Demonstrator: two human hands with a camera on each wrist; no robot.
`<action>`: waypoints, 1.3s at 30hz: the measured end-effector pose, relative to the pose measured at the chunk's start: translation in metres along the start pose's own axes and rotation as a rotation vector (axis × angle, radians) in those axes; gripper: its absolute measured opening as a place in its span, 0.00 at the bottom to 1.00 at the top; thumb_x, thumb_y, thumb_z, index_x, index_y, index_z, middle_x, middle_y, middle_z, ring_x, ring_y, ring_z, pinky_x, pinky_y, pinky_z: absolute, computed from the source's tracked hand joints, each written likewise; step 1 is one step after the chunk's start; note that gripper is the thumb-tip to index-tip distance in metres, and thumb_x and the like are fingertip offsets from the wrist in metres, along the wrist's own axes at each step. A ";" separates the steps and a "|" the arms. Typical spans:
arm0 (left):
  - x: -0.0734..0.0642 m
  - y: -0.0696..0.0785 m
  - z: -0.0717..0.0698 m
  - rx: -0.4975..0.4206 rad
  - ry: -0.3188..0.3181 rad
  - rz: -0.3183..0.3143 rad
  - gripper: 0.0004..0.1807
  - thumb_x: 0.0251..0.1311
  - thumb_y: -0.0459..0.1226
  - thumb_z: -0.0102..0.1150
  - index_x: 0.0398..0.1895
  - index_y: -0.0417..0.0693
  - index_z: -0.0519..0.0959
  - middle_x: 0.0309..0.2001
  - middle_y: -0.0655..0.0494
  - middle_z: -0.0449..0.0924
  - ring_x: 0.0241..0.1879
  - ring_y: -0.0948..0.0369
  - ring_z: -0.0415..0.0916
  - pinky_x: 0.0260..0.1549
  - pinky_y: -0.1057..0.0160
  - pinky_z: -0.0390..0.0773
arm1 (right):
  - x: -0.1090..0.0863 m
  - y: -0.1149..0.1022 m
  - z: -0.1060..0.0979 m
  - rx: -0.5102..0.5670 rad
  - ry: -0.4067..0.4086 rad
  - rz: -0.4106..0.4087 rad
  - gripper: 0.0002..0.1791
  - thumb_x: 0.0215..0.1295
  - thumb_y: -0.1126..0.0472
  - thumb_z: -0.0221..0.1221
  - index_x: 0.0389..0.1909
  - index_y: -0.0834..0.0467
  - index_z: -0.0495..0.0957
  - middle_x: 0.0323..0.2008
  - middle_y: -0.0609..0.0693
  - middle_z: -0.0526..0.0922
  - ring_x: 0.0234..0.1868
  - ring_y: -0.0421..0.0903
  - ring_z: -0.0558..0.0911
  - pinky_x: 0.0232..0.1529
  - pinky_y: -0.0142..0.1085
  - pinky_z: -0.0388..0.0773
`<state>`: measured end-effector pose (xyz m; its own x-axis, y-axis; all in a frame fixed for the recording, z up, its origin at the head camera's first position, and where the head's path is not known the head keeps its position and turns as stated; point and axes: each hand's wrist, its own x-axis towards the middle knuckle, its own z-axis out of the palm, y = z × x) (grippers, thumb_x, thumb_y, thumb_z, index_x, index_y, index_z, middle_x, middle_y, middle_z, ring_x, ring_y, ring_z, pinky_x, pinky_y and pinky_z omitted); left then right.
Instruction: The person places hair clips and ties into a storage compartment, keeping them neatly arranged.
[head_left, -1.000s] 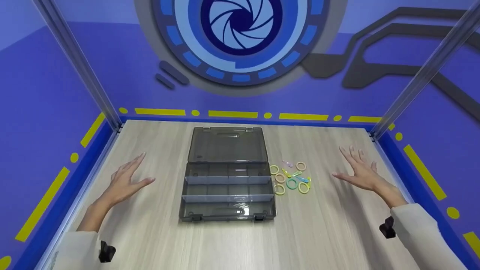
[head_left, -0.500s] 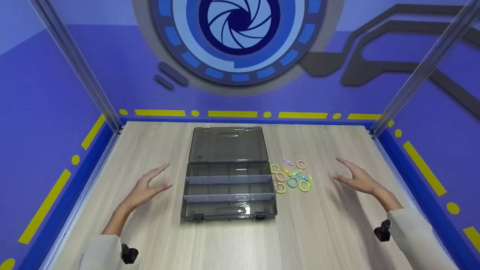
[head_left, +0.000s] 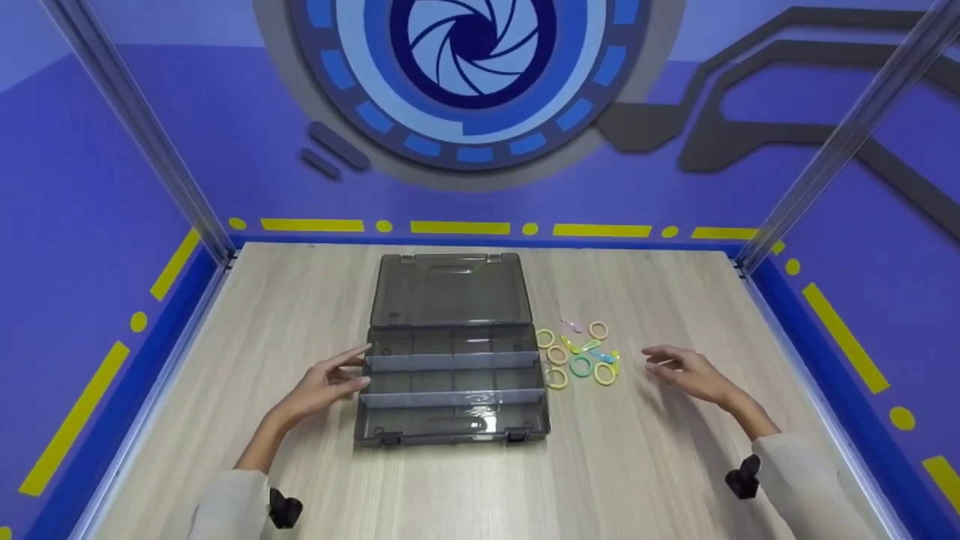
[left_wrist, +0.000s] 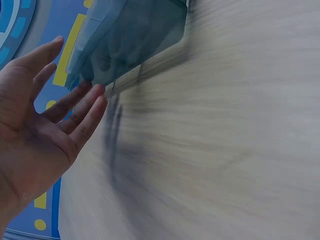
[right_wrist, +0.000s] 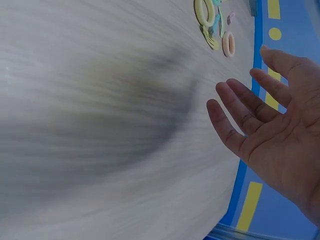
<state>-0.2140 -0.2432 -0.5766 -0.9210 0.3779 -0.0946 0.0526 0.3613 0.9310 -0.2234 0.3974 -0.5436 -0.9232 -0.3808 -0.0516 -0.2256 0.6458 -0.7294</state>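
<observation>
A smoky transparent compartment box (head_left: 453, 420) lies on the table with its lid (head_left: 453, 289) folded back. My left hand (head_left: 319, 390) is at the box's left side, thumb and fingers spread. In the left wrist view the fingertips reach the box wall (left_wrist: 145, 45); whether they press on it I cannot tell. To the right of the box lie several hair ties, among them a green one (head_left: 580, 357) and a peach one (head_left: 598, 323), with several small hair clips, one blue (head_left: 602, 357). My right hand (head_left: 694, 376) hovers right of them, holding nothing, fingers loosely bent.
The wooden table (head_left: 465, 495) is bounded by blue walls (head_left: 622, 199) at the back and sides. Metal posts (head_left: 806, 180) stand at the back corners. Two clear dividers (head_left: 454, 397) cross the box.
My left hand has moved right to the box's left side. My right hand has come left and lower, its fingers bending more. The box, hair ties and clips stay in place.
</observation>
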 end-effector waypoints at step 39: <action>0.017 -0.009 -0.002 -0.013 0.130 -0.025 0.28 0.63 0.26 0.57 0.69 0.39 0.73 0.57 0.29 0.76 0.30 0.60 0.80 0.22 0.63 0.82 | 0.036 0.001 0.070 0.011 0.227 0.193 0.11 0.69 0.63 0.65 0.43 0.68 0.86 0.37 0.60 0.89 0.32 0.42 0.85 0.31 0.25 0.76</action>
<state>-0.2306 -0.2419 -0.5854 -0.9643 0.2549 -0.0723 0.0247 0.3582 0.9333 -0.2351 0.3378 -0.5938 -0.9950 -0.0929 -0.0367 -0.0370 0.6845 -0.7281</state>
